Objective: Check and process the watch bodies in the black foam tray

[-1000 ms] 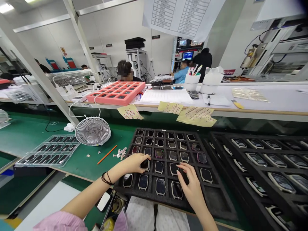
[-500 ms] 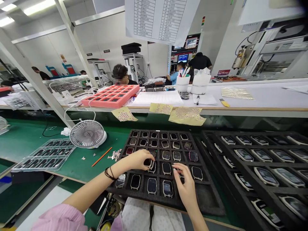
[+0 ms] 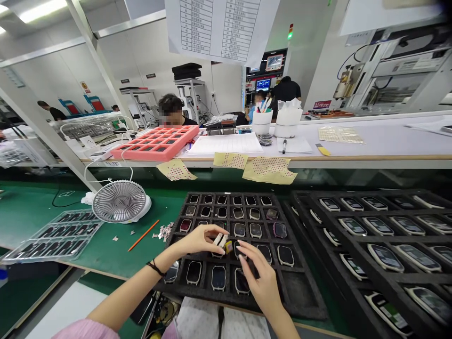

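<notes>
- Pinching a watch body between thumb and fingertips, your left hand holds it just above the middle rows of the black foam tray.
- Your right hand hovers just beside it, fingers spread and holding nothing. I cannot tell whether a fingertip touches the watch body.
- The foam tray's near edge hangs past the edge of the table toward your lap, so you have little room on that side.
- On your right, a second black tray lies just beside the first, with barely a gap between the rims.
- On your left the green surface is open. Only some small scraps and an orange pencil lie near, while the fan and a clear tray sit well apart.
- Your right hand covers a few near-row pockets, hiding what lies in them.
- The second tray is cut off at the right edge of the view, and the first tray's near-right corner is too dark to make out.
</notes>
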The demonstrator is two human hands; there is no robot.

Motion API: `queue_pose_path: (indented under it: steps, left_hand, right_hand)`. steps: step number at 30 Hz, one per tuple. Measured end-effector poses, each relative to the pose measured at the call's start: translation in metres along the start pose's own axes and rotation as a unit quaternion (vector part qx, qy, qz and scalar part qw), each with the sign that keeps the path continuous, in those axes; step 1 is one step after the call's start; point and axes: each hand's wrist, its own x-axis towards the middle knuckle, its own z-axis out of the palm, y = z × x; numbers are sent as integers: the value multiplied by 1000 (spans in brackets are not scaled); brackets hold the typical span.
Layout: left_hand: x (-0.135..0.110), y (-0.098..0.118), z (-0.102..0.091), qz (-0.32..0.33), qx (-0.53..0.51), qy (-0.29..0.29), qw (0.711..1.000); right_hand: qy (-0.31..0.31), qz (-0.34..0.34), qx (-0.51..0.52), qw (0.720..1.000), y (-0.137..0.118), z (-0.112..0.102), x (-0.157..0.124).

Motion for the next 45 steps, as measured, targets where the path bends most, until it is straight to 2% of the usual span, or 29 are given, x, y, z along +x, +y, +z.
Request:
queue_pose_path:
  steps: [3, 5, 7, 12, 15, 19, 22, 26, 30, 35, 40, 42, 43, 45]
  left_hand:
    - [-4, -7, 20, -23, -218, 38, 975]
    - [-7, -11, 34, -30, -337, 39, 940]
    - [-10, -14, 46, -37, -419, 26, 907]
    - [-11, -17, 62, -53, -530, 2, 846]
    - [-11, -21, 69, -60, -579, -5, 813]
    - [-12, -24, 77, -76, -628, 7, 775]
    - [-13, -22, 83, -106, -643, 34, 758]
    - [-15, -13, 90, -135, -650, 53, 746]
    - [-17, 0, 95, -124, -664, 62, 735]
    - [-14, 3, 91, -137, -656, 46, 741]
    - [-13, 1, 91, -147, -645, 41, 749]
    - [-13, 5, 87, -135, -625, 52, 767]
    - [-13, 8, 82, -121, -602, 57, 787]
    - [-12, 15, 65, -87, -511, 57, 853]
  right_hand:
    - [-36, -105, -11, 994, -4, 4, 4]
    - [-36, -135, -5, 990, -5, 5, 5]
    - [-12, -146, 6, 989, -5, 4, 6]
    - [53, -149, 27, 987, -7, 1, 6]
    - [64, -161, 9, 985, -10, 0, 7]
    - [34, -217, -77, 972, -12, -1, 8]
    - [42, -233, -155, 959, -11, 2, 6]
    - [74, -237, -200, 948, -11, 8, 5]
    - [96, -232, -217, 943, -12, 7, 8]
    - [75, -224, -240, 942, -15, 2, 10]
    - [80, -233, -233, 941, -16, 1, 11]
    - [63, -218, -223, 948, -14, 2, 11]
    - [50, -204, -217, 953, -13, 1, 11]
    - [27, -161, -200, 966, -11, -1, 9]
